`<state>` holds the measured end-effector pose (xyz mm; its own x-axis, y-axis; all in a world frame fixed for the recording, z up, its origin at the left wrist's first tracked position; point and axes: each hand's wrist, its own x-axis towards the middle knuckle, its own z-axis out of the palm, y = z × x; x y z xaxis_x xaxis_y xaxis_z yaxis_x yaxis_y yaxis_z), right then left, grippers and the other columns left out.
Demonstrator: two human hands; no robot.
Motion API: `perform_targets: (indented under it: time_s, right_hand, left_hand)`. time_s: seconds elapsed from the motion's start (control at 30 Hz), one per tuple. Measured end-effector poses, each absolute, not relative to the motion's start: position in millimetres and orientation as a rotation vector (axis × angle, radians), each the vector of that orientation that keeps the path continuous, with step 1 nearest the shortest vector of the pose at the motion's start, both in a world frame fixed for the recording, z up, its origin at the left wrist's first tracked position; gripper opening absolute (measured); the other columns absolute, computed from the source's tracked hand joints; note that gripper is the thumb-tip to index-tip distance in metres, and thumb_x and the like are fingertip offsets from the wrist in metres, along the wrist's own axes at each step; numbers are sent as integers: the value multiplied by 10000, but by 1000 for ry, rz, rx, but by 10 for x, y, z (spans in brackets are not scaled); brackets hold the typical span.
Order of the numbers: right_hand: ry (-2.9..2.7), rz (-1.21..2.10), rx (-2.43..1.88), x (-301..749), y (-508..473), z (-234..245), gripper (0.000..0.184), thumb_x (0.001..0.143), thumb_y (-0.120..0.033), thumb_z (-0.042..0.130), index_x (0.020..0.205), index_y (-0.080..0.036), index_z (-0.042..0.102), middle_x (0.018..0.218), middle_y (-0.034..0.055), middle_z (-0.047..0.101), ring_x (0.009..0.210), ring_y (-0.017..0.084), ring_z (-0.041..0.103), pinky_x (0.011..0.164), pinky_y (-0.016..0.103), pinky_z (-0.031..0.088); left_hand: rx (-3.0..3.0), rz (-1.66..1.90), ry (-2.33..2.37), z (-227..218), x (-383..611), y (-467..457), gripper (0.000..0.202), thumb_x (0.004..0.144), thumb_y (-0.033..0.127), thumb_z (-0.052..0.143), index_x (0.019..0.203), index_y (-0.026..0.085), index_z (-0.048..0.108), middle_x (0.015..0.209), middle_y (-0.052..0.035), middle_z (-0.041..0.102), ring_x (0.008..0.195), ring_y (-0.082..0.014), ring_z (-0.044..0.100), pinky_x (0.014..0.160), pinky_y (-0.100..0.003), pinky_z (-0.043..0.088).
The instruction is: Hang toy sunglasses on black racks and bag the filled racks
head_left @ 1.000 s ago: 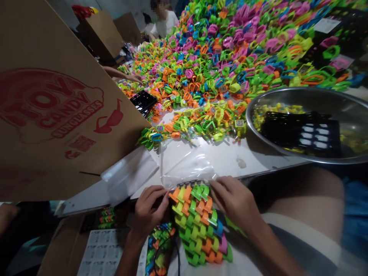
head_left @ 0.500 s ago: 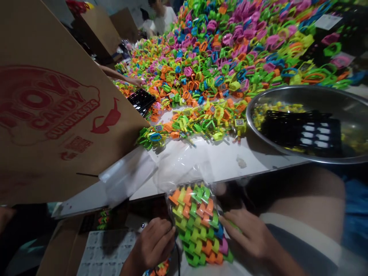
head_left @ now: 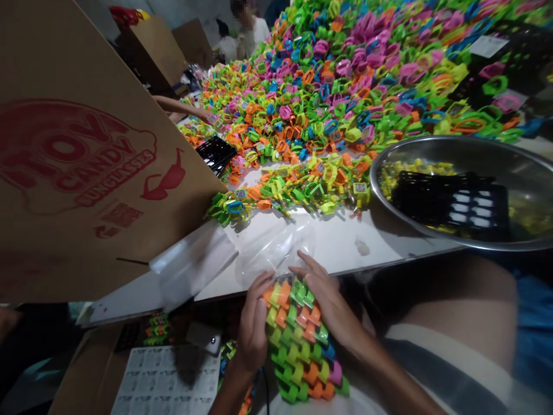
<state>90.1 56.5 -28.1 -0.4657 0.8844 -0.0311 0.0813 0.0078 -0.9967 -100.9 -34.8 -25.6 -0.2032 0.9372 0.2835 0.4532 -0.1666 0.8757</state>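
We've got this bumpy orange-yellow-green pack [head_left: 298, 346], right grip [head_left: 326, 297] splayed, left grip [head_left: 254, 320] half-curled, can't tell if that one's pinching.

Left hand [head_left: 254, 325] against bagged toys [head_left: 298, 349]

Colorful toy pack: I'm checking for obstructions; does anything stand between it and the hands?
Nothing solid visibly does: the left hand lies against the toy pack at its upper left, the right hand at its upper right. Clear plastic spreads beyond its far end; whether any lies under the hands is unclear.
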Motion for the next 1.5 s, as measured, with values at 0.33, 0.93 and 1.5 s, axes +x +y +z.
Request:
perform_targets:
  time_s: [0.33, 0.93, 1.5]
  right_hand:
    - [-1649, 1497, -986, 897, 567, -267, 520, 1157, -593, 378, 1400, -307, 739, 1730, 45, 475, 1627, 260, 353, 1375, 518, 231]
    - [-2119, 1204, -1044, 1441, 372, -702, 365, 1064, -222, 541, 1425, -250, 587, 1377, 114, 697, 1248, 259, 702, 1057, 391, 585]
    - [-2330, 471, -955, 1338, 519, -747, 307, 1159, -247, 441, 974, -209, 684, 857, 50, 710, 777, 194, 680, 740, 296, 516]
  left_hand:
    - [1686, 1304, 1670, -226, -1041, -438, 428, 1152, 186, 399, 1484, 319, 634, 1557, -31, 636, 1494, -148, 549, 1269, -299, 424]
    - [1860, 902, 1903, -842, -1442, -875, 592, 984, 172, 610, 1569, 211, 528, 1476, -161, 693, 1368, -285, 681, 1094, -424, 598]
    - [2310, 1038, 1913, -738, -1404, -555, 170, 966, 76, 518, 1026, 204, 613, 869, -57, 706, 829, -220, 679, 750, -327, 539]
